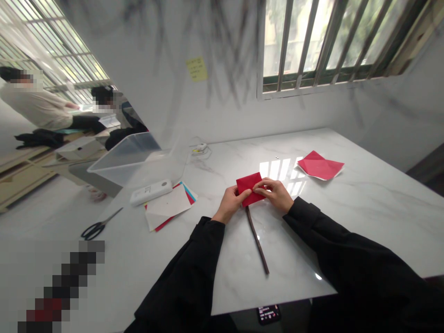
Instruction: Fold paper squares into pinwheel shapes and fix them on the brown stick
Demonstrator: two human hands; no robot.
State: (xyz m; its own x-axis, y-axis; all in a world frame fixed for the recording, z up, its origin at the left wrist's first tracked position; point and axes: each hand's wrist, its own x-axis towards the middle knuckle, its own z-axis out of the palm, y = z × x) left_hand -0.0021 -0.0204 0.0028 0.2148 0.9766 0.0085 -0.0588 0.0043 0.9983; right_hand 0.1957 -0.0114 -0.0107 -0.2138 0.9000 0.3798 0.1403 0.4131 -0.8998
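Note:
A folded red paper (249, 183) lies on the white marble table (364, 203) in front of me. My left hand (231, 205) pinches its left lower edge. My right hand (276, 193) presses fingers together on its right side. Both hands are closed on the paper. A thin dark stick (257, 240) lies on the table just below the paper, running toward me. Black sleeves cover both my arms.
Another folded red sheet (320, 166) lies at the far right. A stack of coloured paper (169, 208), a white device (151, 191), a clear plastic bin (135, 157) and black scissors (99, 226) sit at left. Two people sit beyond at far left. A phone (268, 314) shows under the table's near edge.

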